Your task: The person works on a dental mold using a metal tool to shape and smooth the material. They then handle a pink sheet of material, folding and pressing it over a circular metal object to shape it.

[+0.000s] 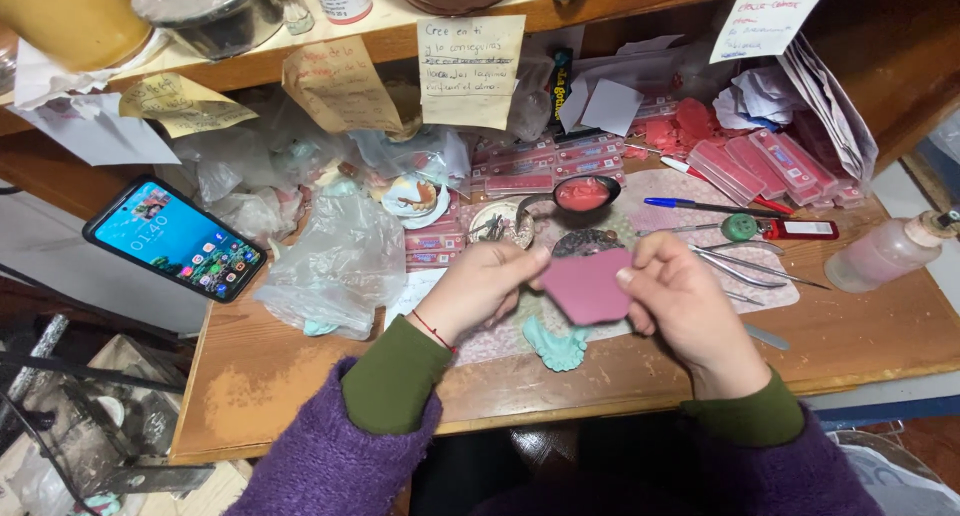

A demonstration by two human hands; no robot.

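Both my hands hold a flat pink sheet of wax above the wooden workbench. My left hand pinches its left edge, and my right hand grips its right edge with fingers curled. Below the sheet lies a pale green dental cast, partly hidden. A dark ladle holding pink wax rests just beyond my hands, next to a small round dish.
A lit phone leans at the left. Crumpled clear plastic bags lie beside it. Boxes of pink wax strips, pens, metal tools and a squeeze bottle fill the right. Paper notes hang from the shelf.
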